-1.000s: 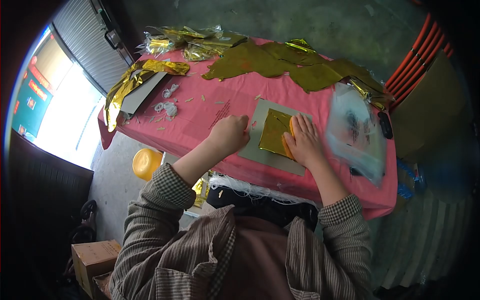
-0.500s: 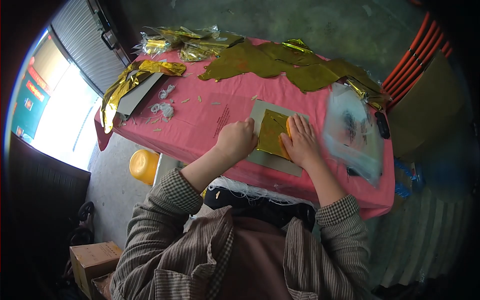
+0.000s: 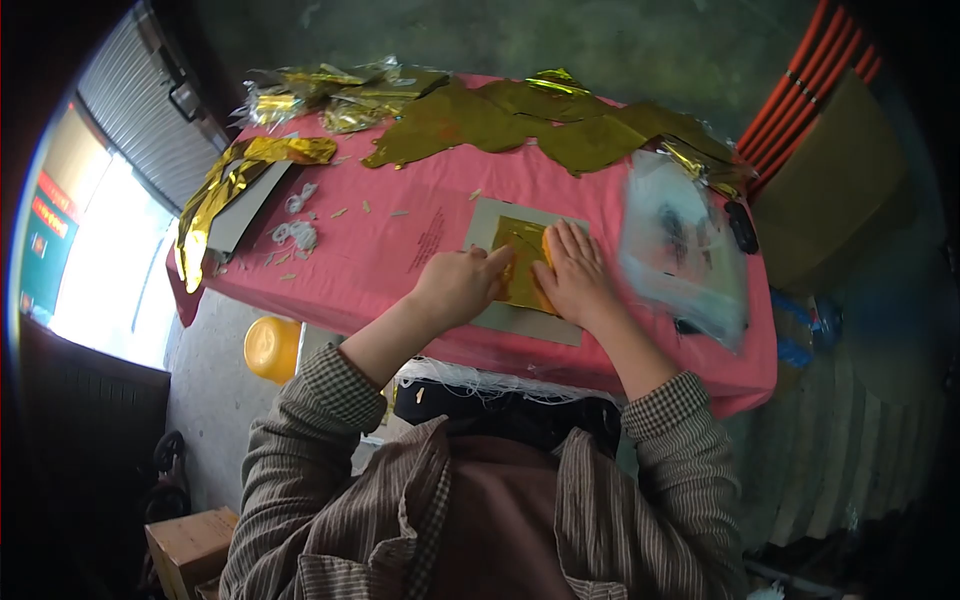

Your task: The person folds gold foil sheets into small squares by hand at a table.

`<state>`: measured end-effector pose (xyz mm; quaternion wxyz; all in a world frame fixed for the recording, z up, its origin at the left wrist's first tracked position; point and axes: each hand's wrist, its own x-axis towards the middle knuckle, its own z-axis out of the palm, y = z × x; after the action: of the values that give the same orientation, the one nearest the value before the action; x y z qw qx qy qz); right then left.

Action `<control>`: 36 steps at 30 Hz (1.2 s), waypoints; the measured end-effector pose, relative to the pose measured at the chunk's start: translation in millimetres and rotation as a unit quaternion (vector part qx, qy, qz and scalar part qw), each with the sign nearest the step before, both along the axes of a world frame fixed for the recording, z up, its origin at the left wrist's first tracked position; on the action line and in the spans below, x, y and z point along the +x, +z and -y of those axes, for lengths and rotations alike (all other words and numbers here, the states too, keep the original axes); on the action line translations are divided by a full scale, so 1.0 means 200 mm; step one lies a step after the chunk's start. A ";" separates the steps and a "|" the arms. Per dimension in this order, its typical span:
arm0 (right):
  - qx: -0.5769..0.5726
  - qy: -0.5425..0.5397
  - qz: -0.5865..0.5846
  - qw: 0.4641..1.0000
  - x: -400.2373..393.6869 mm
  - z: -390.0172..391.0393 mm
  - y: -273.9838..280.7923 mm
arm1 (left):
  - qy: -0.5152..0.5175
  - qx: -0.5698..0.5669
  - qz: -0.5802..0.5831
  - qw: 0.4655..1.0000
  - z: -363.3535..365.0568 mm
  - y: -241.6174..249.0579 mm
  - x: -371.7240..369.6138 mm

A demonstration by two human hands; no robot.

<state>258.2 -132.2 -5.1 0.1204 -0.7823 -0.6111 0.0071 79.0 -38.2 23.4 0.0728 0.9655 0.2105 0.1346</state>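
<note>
A square of gold foil (image 3: pixel 522 285) lies on a grey board (image 3: pixel 535 326) on the pink-covered table (image 3: pixel 370 235). My right hand (image 3: pixel 578 278) rests flat with its fingers stretched over the foil's right side; a bit of orange shows beside its thumb and fingertips. At the foil's left edge is my left hand (image 3: pixel 458 286), its fingers mostly curled and the index finger reaching onto the foil. Whether anything is in its curled fingers is hidden.
Gold foil sheets (image 3: pixel 450 125) spread along the far edge. Clear plastic bags (image 3: pixel 680 250) lie at the right beside a black object (image 3: pixel 741 227). White string (image 3: pixel 296 235) and scraps lie left. A yellow bucket (image 3: pixel 271 348) stands on the floor.
My left hand has opened from a fist, its index finger now extended onto the foil. My right hand stays flat on the foil. The whole view has shifted slightly.
</note>
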 end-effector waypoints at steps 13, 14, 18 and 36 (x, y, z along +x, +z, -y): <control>-0.244 0.128 -0.101 0.956 0.22 -0.03 0.21 | -0.012 0.027 -0.031 0.999 0.00 -0.02 0.01; -0.255 0.138 -0.099 0.952 0.23 -0.03 0.22 | -0.009 0.030 -0.034 0.999 0.00 -0.02 0.01; -0.284 0.157 -0.108 0.940 0.25 -0.03 0.24 | -0.024 0.032 -0.014 0.999 -0.01 -0.03 0.01; -0.221 0.162 -0.139 0.952 0.24 0.04 0.23 | -0.032 0.036 0.016 0.999 -0.02 0.03 0.00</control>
<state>306.9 -139.7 40.6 0.0258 -0.6708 -0.6903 0.2698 79.2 -34.7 29.5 0.0457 0.9714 0.1735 0.1556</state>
